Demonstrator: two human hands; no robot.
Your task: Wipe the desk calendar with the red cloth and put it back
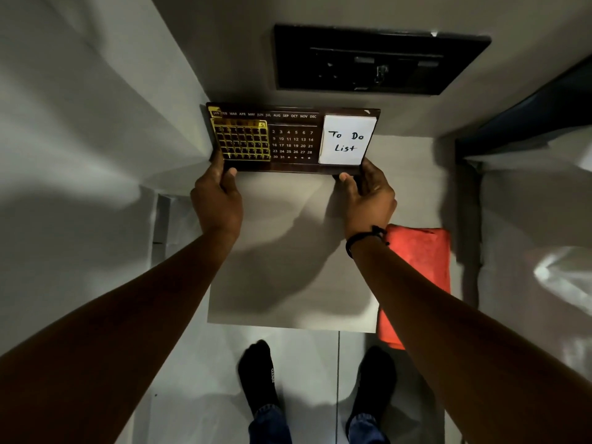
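Note:
The desk calendar is a dark brown board with a gold date frame on its left, printed numbers in the middle and a white "To Do List" pad on its right. It stands at the back of a small white table, against the wall. My left hand grips its lower left corner. My right hand grips its lower right corner, under the pad. The red cloth lies folded along the table's right edge, partly hidden by my right forearm.
A black switch panel is mounted on the wall behind the calendar. White walls close in on the left, and a dark frame stands at the right. My feet in dark socks stand on the tiled floor before the table.

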